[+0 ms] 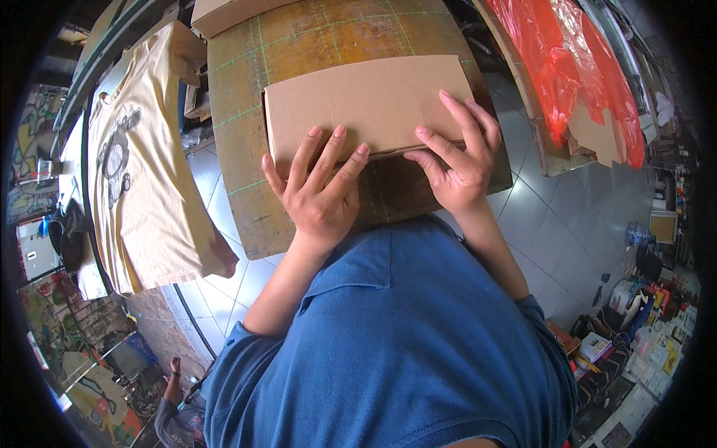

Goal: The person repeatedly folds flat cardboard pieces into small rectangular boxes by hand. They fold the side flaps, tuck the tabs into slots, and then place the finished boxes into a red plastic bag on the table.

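Nearest, a blue shirt (426,336) is being worn, and from its sleeves both bare forearms are being stretched toward a brown box (366,97). The box is being supported by a counter (314,37) directly in front of the shirt, with its long side being turned toward the wearer. The left hand (321,201) is being laid at the left part of the box's near edge, its fingers being spread apart over the cardboard and closed on nothing. The right hand (464,170) is being placed at the near right corner: its fingers are being fanned over the top, its thumb is being kept at the near edge, and whether that edge is being pinched cannot be told. Around the box, the worn brown surface of the counter is being crossed by thin green lines. At its far left corner, a second box (231,13) is being partly cut off by the upper rim of the view. Beyond the counter's left side, a cream T-shirt (149,164) with a dark print is being displayed spread out. Beyond its right side, pale floor tiles (553,216) are being exposed, and red plastic (567,67) is being draped over cardboard (597,134).
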`<act>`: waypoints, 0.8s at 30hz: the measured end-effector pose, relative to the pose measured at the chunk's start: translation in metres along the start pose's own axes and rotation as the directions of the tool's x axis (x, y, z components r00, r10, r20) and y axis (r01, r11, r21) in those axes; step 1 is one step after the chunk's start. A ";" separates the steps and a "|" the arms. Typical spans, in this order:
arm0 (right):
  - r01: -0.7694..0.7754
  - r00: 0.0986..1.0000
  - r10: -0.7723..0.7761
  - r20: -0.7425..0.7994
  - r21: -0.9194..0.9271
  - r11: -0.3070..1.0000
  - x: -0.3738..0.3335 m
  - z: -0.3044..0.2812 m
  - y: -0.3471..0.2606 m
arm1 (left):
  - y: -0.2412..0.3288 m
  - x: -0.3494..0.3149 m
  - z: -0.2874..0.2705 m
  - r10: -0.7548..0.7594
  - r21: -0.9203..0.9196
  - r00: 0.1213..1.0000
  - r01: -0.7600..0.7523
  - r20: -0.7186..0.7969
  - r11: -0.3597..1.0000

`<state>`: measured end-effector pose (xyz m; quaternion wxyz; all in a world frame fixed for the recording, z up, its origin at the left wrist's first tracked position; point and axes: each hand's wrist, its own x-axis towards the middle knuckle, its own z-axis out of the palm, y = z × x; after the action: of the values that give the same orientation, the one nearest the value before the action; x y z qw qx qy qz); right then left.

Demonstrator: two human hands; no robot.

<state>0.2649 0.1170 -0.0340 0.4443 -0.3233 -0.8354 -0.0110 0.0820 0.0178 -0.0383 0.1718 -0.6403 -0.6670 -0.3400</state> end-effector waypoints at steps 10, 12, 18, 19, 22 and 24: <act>-0.072 0.996 0.089 -0.019 0.428 0.901 0.001 -0.009 0.006 | -0.011 0.002 -0.020 0.012 -0.265 0.996 0.011 0.088 0.964; -0.233 0.946 0.321 -0.053 0.578 0.782 -0.008 -0.008 0.004 | -0.014 0.000 -0.021 -0.198 -0.442 0.977 0.142 -0.083 0.886; -0.624 0.594 0.769 0.236 0.738 0.257 -0.021 -0.011 0.009 | -0.029 0.004 -0.032 -0.646 -0.750 0.636 0.645 0.421 0.147; -0.647 0.594 0.763 0.255 0.714 0.266 -0.018 -0.015 0.008 | -0.029 0.006 -0.033 -0.645 -0.727 0.630 0.666 0.433 0.163; -0.643 0.629 0.737 0.246 0.697 0.316 -0.011 -0.018 0.008 | -0.022 0.012 -0.041 -0.677 -0.653 0.589 0.728 0.441 0.208; -0.560 0.674 0.721 0.163 0.749 0.354 -0.006 -0.008 0.011 | -0.025 -0.001 -0.019 -0.640 -0.785 0.713 0.558 0.287 0.270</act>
<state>0.2797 0.1205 -0.0362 0.5820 -0.4077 -0.5169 0.4773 0.0540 0.0062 -0.0314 -0.2650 -0.3251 -0.6034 -0.6783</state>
